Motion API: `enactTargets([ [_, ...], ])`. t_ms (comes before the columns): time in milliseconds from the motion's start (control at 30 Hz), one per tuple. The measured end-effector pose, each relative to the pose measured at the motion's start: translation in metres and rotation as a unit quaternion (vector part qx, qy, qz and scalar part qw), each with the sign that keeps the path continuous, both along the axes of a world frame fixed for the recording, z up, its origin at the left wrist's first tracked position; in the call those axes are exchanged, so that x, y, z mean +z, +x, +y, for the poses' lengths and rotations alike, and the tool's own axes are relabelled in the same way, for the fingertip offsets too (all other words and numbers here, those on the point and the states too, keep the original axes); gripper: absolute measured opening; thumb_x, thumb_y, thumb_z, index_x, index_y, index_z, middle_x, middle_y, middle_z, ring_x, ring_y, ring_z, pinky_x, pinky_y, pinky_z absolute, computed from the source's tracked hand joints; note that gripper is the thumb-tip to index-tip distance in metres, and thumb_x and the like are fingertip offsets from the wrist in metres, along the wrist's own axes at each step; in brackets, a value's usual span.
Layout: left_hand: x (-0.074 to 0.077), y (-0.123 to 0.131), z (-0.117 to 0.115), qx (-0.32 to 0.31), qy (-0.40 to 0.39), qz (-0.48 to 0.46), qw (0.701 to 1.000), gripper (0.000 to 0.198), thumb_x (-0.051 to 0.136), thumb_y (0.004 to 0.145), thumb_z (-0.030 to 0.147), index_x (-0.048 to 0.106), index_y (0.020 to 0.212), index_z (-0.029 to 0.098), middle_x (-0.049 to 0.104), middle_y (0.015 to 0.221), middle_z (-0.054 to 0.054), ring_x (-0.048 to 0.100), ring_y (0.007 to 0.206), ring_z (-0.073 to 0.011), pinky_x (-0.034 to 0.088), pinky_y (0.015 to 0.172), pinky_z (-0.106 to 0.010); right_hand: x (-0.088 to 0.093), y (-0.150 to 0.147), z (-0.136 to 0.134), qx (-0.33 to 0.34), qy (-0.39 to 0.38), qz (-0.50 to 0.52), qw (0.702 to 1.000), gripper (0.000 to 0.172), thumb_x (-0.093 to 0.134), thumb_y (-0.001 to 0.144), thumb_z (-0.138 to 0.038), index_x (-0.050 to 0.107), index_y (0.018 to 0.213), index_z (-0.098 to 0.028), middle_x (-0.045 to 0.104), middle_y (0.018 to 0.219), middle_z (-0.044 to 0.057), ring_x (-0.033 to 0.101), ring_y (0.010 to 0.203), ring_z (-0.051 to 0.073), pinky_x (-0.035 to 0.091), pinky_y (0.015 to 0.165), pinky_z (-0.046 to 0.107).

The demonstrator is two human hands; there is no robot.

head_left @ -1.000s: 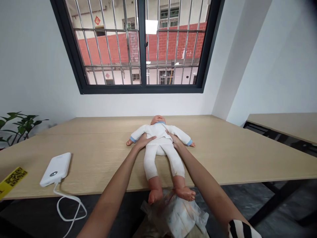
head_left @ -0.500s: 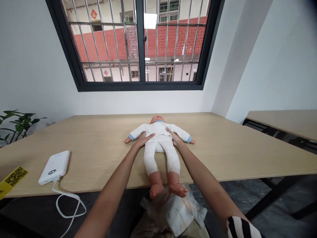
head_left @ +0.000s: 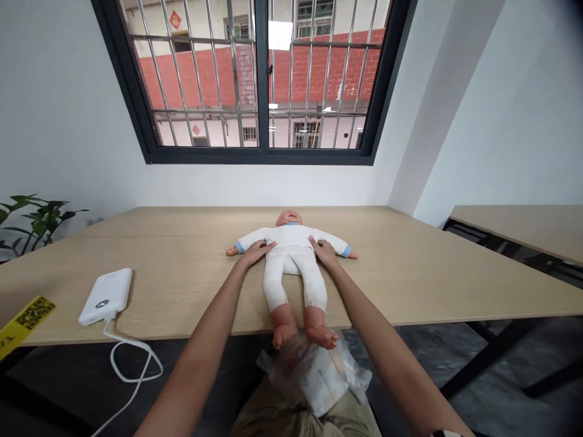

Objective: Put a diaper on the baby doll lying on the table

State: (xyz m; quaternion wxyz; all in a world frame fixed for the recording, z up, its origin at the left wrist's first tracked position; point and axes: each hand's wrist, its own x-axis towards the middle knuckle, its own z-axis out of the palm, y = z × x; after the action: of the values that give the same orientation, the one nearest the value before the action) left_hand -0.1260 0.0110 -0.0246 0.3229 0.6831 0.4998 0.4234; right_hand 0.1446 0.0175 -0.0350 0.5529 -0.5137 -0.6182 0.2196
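A baby doll [head_left: 288, 237] in a white top and white trousers with blue collar and cuffs lies on its back on the table, arms spread, bare feet sticking out past the front edge. At the left of the doll's waist is my left hand [head_left: 257, 251], its thumb on the white cloth and its fingers curled at the side. My right hand [head_left: 323, 251] holds the opposite side in the same way, thumb on the top. The tips of the fingers are partly hidden. In my lap below the doll's feet lies a clear plastic bag [head_left: 325, 376] with something white inside.
On the wooden table [head_left: 182, 273] at left lies a white power bank [head_left: 107, 295] with a white cable [head_left: 136, 346] hanging over the edge. Beside it is a yellow tag [head_left: 27, 325]. A plant [head_left: 39, 221] stands at far left, and another table [head_left: 523, 227] at right.
My hands have moved slightly apart and outward along the doll's sides, and its top lies flatter and straighter. The whole view has shifted a little.
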Motion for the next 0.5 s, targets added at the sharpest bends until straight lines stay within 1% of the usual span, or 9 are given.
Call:
enactTargets([
  [67,0.0,-0.005,0.001,-0.011,0.0,-0.041,0.999,0.04,0.075,0.063,0.054,0.057,0.07,0.019,0.062,0.075,-0.003,0.059,0.081,-0.0229,0.044,0.076,-0.032,-0.003,0.008,-0.007,-0.029,-0.005,-0.048,0.998,0.047,0.056,0.076,-0.065,0.05,0.06,-0.022,0.056,0.059,0.004,0.055,0.066,0.022,0.047,0.073,0.037],
  [133,0.001,-0.01,0.0,-0.032,-0.015,-0.109,0.993,0.042,0.081,0.055,0.046,0.056,0.077,0.019,0.06,0.078,-0.001,0.058,0.081,-0.0195,0.044,0.076,-0.03,-0.005,0.013,-0.013,-0.025,-0.011,-0.049,0.998,0.044,0.057,0.075,-0.064,0.055,0.074,-0.02,0.06,0.069,0.004,0.057,0.07,0.021,0.048,0.074,0.036],
  [167,0.001,-0.012,-0.002,-0.05,-0.026,-0.133,0.99,0.044,0.082,0.053,0.041,0.057,0.082,0.019,0.06,0.081,0.0,0.058,0.082,-0.0184,0.044,0.077,-0.029,-0.006,0.014,-0.014,-0.003,-0.014,-0.03,0.999,0.044,0.059,0.074,-0.062,0.057,0.086,-0.019,0.063,0.078,0.005,0.059,0.075,0.021,0.049,0.076,0.035],
  [233,0.002,-0.015,-0.005,-0.091,-0.043,-0.148,0.984,0.049,0.083,0.052,0.034,0.06,0.093,0.02,0.06,0.087,0.0,0.058,0.086,-0.0174,0.044,0.079,-0.028,-0.007,0.015,-0.016,0.069,-0.018,0.013,0.997,0.054,0.062,0.072,-0.053,0.054,0.113,-0.018,0.065,0.099,0.009,0.061,0.092,0.023,0.05,0.085,0.036],
  [300,0.002,-0.017,-0.008,-0.12,-0.047,-0.134,0.983,0.054,0.082,0.054,0.031,0.062,0.104,0.021,0.059,0.091,-0.001,0.058,0.09,-0.0176,0.044,0.081,-0.029,-0.007,0.015,-0.017,0.134,-0.018,0.022,0.991,0.064,0.062,0.072,-0.043,0.048,0.13,-0.019,0.06,0.123,0.011,0.056,0.114,0.024,0.045,0.099,0.039],
  [367,0.0,-0.017,-0.009,-0.123,-0.043,-0.119,0.984,0.058,0.081,0.055,0.031,0.063,0.109,0.021,0.058,0.094,-0.002,0.057,0.094,-0.0184,0.044,0.084,-0.03,-0.007,0.014,-0.017,0.167,-0.018,0.015,0.986,0.065,0.059,0.073,-0.036,0.047,0.135,-0.023,0.05,0.141,0.008,0.046,0.129,0.024,0.035,0.111,0.041],
  [400,-0.001,-0.017,-0.009,-0.118,-0.04,-0.114,0.986,0.059,0.082,0.054,0.031,0.063,0.109,0.021,0.058,0.095,-0.002,0.057,0.095,-0.0188,0.045,0.085,-0.03,-0.006,0.014,-0.017,0.17,-0.018,0.012,0.985,0.064,0.058,0.073,-0.034,0.048,0.136,-0.024,0.046,0.146,0.007,0.042,0.134,0.024,0.031,0.114,0.041],
  [433,-0.002,-0.016,-0.008,-0.112,-0.037,-0.113,0.987,0.059,0.082,0.054,0.032,0.063,0.109,0.02,0.057,0.095,-0.003,0.057,0.095,-0.0191,0.045,0.085,-0.031,-0.006,0.014,-0.017,0.169,-0.017,0.01,0.985,0.063,0.057,0.074,-0.033,0.049,0.136,-0.024,0.044,0.148,0.006,0.039,0.136,0.024,0.028,0.116,0.041],
  [500,-0.005,-0.013,-0.006,-0.098,-0.031,-0.116,0.988,0.06,0.082,0.053,0.032,0.063,0.108,0.019,0.057,0.092,-0.002,0.058,0.093,-0.0191,0.045,0.084,-0.031,-0.007,0.014,-0.015,0.156,-0.011,0.005,0.988,0.06,0.057,0.075,-0.033,0.052,0.134,-0.023,0.045,0.147,0.006,0.039,0.137,0.024,0.027,0.116,0.04],
])
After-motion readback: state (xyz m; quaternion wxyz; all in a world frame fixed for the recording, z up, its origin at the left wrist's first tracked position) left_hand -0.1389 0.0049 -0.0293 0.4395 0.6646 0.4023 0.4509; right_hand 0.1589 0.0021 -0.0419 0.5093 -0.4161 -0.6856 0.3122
